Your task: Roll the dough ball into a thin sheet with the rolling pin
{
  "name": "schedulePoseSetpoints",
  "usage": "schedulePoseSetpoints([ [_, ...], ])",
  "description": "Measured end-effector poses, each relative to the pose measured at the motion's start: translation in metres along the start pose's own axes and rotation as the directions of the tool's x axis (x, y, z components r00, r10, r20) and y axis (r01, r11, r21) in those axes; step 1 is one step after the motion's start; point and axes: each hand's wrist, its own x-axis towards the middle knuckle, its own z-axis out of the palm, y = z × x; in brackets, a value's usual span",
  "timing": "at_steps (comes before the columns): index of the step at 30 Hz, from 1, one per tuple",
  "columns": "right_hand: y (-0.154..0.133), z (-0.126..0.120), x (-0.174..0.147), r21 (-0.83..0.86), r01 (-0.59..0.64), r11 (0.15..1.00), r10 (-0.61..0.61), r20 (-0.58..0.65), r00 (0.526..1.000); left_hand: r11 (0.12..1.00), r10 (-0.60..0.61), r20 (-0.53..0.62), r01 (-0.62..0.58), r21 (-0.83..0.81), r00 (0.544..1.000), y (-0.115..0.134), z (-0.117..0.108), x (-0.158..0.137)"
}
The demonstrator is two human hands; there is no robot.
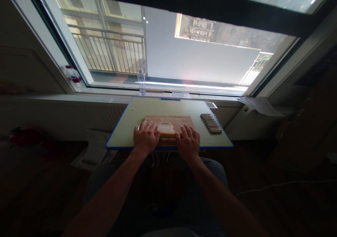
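Observation:
A rolling pin [167, 134] lies crosswise over a flattened piece of pale dough [165, 126]. The dough rests on a wooden board [184, 119], with a dusting of flour behind it. On the left end of the pin is my left hand [146, 136], its fingers laid over the wood and pointing forward. My right hand [189, 140] covers the other end in the same way. Only the middle of the pin shows between them. Something shiny and curved shows beside my left fingers, mostly hidden.
The board stands on a small pale table [123, 135] with a blue edge. A pixelated rectangular object [211, 123] lies at its right. On the windowsill stand a clear bottle [141, 82] and a bottle with a magenta cap [75, 78]. Papers [259, 105] lie at the right.

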Motion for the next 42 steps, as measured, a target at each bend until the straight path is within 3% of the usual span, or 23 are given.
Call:
schedulePoseSetpoints([
  [15,-0.005,-0.003,-0.039,-0.065,-0.009,0.998,0.009,-0.009,1.000,0.999,-0.033,0.062,0.034,-0.005,0.998,0.002,-0.013,-0.027],
  [27,-0.005,-0.003,-0.001,-0.087,-0.031,0.996,0.034,0.030,0.999,0.999,-0.044,0.140,0.045,-0.002,0.989,0.004,-0.010,0.008],
  [42,-0.012,-0.012,0.044,-0.152,-0.082,0.985,0.119,0.252,0.960,0.997,-0.068,0.312,0.056,0.046,0.948,0.000,-0.004,0.046],
])
